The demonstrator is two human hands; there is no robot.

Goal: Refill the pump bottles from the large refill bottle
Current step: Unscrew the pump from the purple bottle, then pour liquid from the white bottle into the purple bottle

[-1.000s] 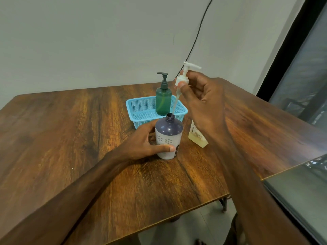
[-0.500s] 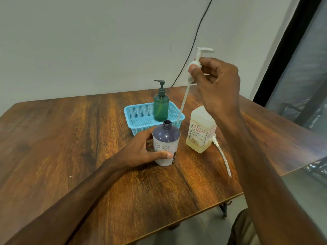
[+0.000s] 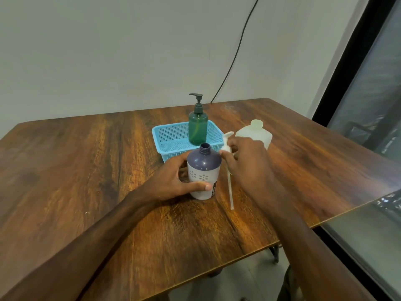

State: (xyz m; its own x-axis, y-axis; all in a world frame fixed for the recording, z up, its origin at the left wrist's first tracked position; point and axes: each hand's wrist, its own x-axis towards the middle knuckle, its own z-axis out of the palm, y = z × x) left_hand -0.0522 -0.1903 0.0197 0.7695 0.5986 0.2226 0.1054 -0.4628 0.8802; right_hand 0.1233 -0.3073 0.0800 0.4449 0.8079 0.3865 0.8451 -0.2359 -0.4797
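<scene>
We see the left hand (image 3: 171,181) wrapped round the purple-and-white bottle (image 3: 204,172), thumb across the front of its white lower half and fingers curled behind, where they are mostly hidden. The bottle stands upright on the counter (image 3: 86,170) near the middle, its threaded neck open. A dark label strip at its lower right is too small for us to read.

Just to its right, the right hand (image 3: 245,164) pinches the white pump (image 3: 226,146) near its collar. The hand is motion-blurred, so we cannot make out which fingers do the gripping. The pump's dip tube hangs down beside the bottle, and we cannot tell whether its tip touches the counter.

The large refill bottle (image 3: 256,133) stands behind the right hand, which covers its lower part and any label. Only its pale shoulders and top show, and we cannot tell whether the top is capped.

A green pump bottle (image 3: 197,127) stands upright in a blue basket (image 3: 171,137) behind the purple one. A dark cable (image 3: 234,61) runs down the wall and disappears behind the counter's far edge. Both forearms are cut off by the lower edge of the view.
</scene>
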